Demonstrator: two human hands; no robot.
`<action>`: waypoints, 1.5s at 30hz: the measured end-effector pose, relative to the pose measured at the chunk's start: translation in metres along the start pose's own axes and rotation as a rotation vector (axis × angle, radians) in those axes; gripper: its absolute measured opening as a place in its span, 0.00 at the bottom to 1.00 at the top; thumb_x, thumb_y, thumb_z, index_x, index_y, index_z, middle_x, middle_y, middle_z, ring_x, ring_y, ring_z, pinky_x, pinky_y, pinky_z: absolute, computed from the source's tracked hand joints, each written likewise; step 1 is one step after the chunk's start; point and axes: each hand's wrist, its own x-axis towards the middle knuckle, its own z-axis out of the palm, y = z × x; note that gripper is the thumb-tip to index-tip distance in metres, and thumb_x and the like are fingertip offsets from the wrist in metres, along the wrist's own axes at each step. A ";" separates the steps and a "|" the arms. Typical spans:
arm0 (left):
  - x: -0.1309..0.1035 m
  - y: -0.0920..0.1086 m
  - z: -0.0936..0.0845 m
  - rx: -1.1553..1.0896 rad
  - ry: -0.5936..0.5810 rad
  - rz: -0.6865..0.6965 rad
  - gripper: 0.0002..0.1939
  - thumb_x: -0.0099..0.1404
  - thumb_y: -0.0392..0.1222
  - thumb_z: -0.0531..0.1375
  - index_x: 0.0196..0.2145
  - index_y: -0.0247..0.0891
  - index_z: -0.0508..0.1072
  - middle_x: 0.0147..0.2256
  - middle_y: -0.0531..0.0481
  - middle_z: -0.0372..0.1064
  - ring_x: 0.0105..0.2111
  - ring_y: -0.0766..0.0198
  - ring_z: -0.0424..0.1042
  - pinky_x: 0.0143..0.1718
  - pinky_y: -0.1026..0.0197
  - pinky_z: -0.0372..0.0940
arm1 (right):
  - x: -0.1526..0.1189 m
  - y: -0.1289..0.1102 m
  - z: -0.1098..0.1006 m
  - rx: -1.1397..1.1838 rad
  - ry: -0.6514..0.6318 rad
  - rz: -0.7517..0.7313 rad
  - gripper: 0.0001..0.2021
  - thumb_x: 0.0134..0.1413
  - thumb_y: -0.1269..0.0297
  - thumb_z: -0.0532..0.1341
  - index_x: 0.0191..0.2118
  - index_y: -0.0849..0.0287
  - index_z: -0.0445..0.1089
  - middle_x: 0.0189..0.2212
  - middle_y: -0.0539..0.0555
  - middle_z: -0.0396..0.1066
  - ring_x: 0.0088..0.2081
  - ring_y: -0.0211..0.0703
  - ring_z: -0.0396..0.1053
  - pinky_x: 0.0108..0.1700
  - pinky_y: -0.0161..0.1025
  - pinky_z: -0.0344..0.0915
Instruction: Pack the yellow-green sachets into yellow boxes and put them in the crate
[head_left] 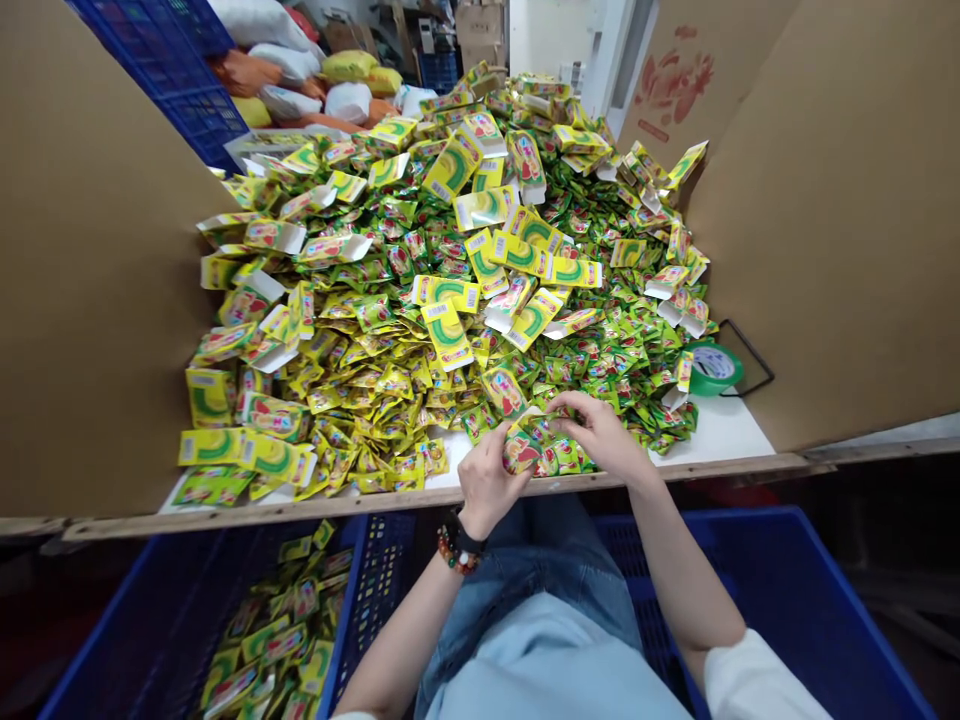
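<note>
The left hand [486, 478] gripped a small yellow-and-green cardboard box [523, 450] above the white counter [721, 436]; the right hand [596, 432] curled beside it, pinching or not, I couldn't tell. Ahead, heaped shiny yellow and green sachets [367, 382] crowded between brown cardboard walls [840, 250], by a green tape roll [705, 374].

Left fingers [493, 440] hold a printed box [523, 452] near right fingers [574, 402] and heaped sachets [390, 385].
</note>
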 end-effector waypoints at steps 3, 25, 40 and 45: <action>-0.005 0.002 0.007 0.022 -0.009 0.009 0.28 0.56 0.48 0.64 0.53 0.38 0.66 0.39 0.44 0.74 0.37 0.54 0.75 0.36 0.57 0.68 | 0.000 -0.007 0.006 -0.235 -0.023 -0.018 0.12 0.56 0.74 0.57 0.39 0.54 0.76 0.35 0.52 0.73 0.38 0.43 0.70 0.43 0.39 0.63; -0.033 0.005 0.031 -0.150 0.134 -0.100 0.26 0.60 0.45 0.61 0.54 0.35 0.65 0.42 0.39 0.75 0.39 0.53 0.76 0.38 0.55 0.71 | -0.029 -0.006 0.068 -0.379 0.144 -0.085 0.14 0.61 0.74 0.56 0.44 0.51 0.75 0.40 0.53 0.79 0.51 0.50 0.67 0.60 0.59 0.42; -0.039 0.004 0.033 -0.294 0.113 -0.118 0.35 0.61 0.49 0.62 0.61 0.40 0.53 0.50 0.36 0.71 0.45 0.47 0.75 0.43 0.47 0.71 | -0.032 0.018 0.094 0.842 0.238 0.413 0.34 0.41 0.65 0.67 0.58 0.52 0.63 0.48 0.55 0.75 0.49 0.49 0.73 0.50 0.46 0.71; -0.042 0.000 0.035 -0.310 0.086 -0.006 0.33 0.61 0.47 0.61 0.61 0.39 0.55 0.51 0.34 0.69 0.49 0.43 0.73 0.46 0.46 0.70 | -0.030 0.017 0.091 0.884 0.091 0.424 0.17 0.42 0.63 0.67 0.42 0.51 0.76 0.40 0.50 0.79 0.43 0.48 0.75 0.49 0.44 0.72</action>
